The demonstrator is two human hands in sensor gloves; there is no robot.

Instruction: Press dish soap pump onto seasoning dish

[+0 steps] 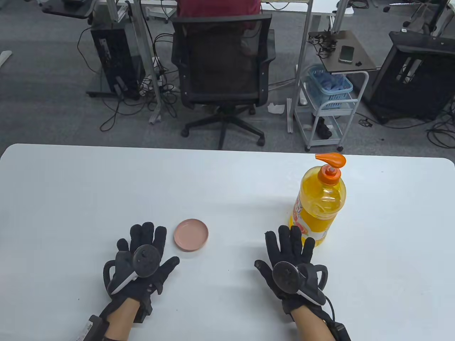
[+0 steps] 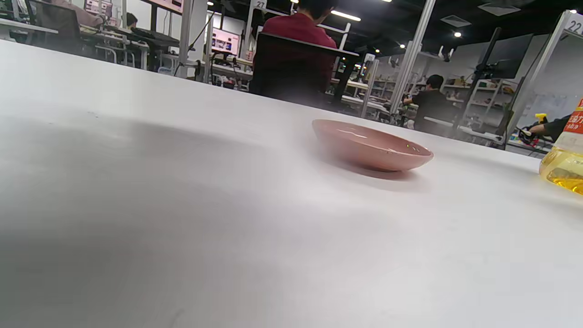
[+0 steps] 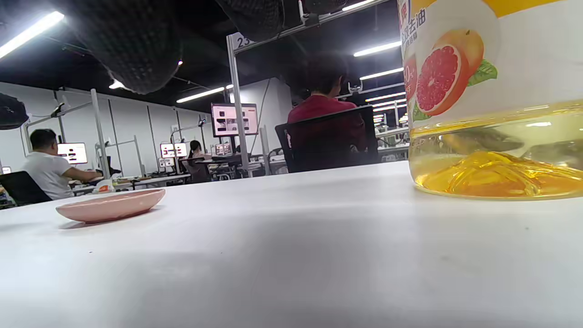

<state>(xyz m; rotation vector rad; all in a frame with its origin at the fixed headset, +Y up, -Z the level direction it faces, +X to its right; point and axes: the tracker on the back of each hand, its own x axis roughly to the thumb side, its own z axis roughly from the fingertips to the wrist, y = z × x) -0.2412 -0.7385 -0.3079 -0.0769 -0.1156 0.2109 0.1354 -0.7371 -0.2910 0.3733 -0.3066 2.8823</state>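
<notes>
A yellow dish soap bottle [image 1: 320, 206] with an orange pump head [image 1: 331, 160] stands upright on the white table [image 1: 71, 184], right of centre. A small pink seasoning dish [image 1: 191, 234] lies left of it, empty. My left hand [image 1: 142, 259] rests flat on the table, fingers spread, just left of the dish and apart from it. My right hand [image 1: 289, 263] rests flat with fingers spread, its fingertips close to the bottle's base. The dish [image 2: 371, 146] and bottle edge [image 2: 565, 159] show in the left wrist view. The right wrist view shows the bottle base [image 3: 492, 114], the dish [image 3: 111, 205] and gloved fingers [image 3: 132, 41].
The table's far edge [image 1: 227, 149] runs behind the bottle. Beyond it stand a black office chair [image 1: 224, 71], a white cart with a blue basket [image 1: 328, 92] and computer towers on the floor.
</notes>
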